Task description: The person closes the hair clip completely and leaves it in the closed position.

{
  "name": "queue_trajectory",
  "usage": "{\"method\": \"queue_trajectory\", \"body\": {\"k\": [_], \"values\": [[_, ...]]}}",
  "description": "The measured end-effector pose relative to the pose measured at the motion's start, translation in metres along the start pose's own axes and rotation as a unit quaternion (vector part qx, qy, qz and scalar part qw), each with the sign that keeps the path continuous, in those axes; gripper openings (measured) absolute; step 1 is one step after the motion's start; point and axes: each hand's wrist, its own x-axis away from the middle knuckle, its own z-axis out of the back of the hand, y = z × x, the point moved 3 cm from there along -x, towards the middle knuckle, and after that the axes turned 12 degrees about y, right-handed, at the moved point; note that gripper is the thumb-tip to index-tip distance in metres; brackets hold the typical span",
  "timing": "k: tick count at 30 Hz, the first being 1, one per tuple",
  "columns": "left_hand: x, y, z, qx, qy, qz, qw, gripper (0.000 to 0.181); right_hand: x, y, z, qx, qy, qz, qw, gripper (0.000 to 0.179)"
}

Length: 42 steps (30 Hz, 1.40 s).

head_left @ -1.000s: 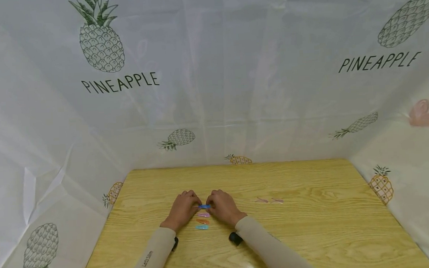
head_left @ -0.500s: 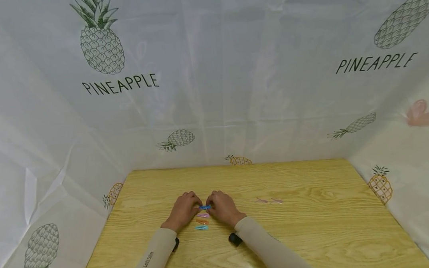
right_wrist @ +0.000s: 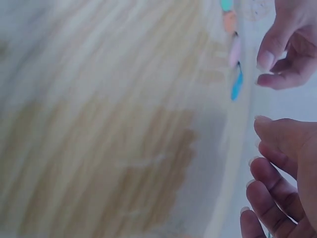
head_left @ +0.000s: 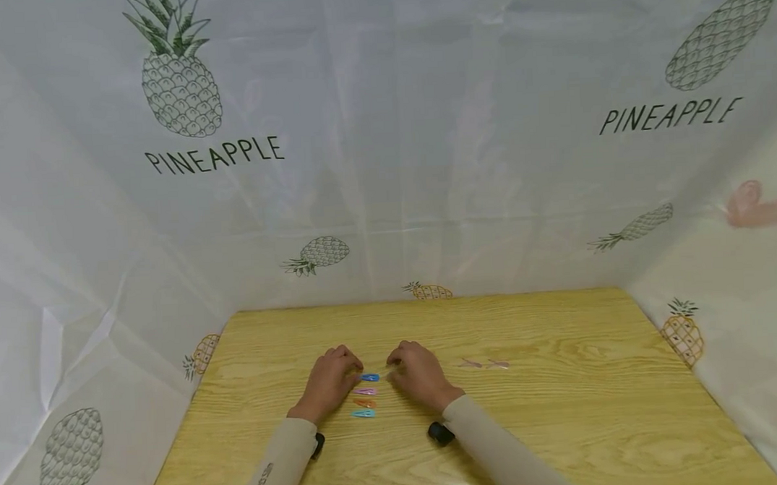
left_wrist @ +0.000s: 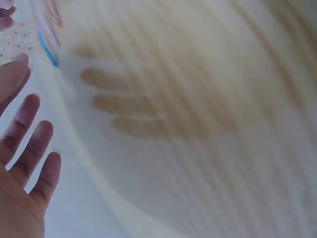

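Note:
Four-colour snap hair clips lie in a column on the wooden table: a blue hair clip [head_left: 370, 378] at the far end, then a pink one [head_left: 365, 392], an orange one [head_left: 365, 403] and a light blue one [head_left: 363, 413]. My left hand [head_left: 331, 380] is at the left end of the blue clip; the right wrist view shows its thumb and finger apart from the clip. To the right of that clip, my right hand [head_left: 422, 375] stands off with loosely bent fingers [right_wrist: 270, 183] and holds nothing. Both hands are partly cropped in the wrist views.
Two small, thin pale pink things [head_left: 498, 363] lie on the wooden table [head_left: 552, 409] right of my right hand. A white sheet printed with pineapples [head_left: 372, 163] hangs behind the table and along its sides.
My right hand has let go of the blue clip and moved right. The left hand has barely shifted, and the blue clip now lies in full view on the table.

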Motion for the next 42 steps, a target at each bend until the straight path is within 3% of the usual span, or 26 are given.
{"method": "queue_trajectory", "body": {"k": [9, 21, 28, 42], "values": [[-0.011, 0.027, -0.005, 0.024, 0.017, -0.022, 0.9993, 0.011, 0.009, 0.014, 0.031, 0.010, 0.029, -0.009, 0.9995, 0.017], [-0.022, 0.062, -0.027, 0.011, -0.029, -0.036, 0.9989, 0.011, 0.025, 0.038, 0.065, 0.039, 0.074, -0.037, 0.9958, 0.021], [-0.024, 0.079, -0.044, 0.006, -0.060, -0.038, 0.9975, 0.013, 0.040, 0.054, 0.084, 0.057, 0.093, -0.031, 0.9935, 0.024], [-0.032, 0.114, -0.077, -0.005, -0.079, -0.043, 0.9959, 0.020, 0.062, 0.082, 0.104, 0.110, 0.110, -0.033, 0.9872, 0.028]]}}
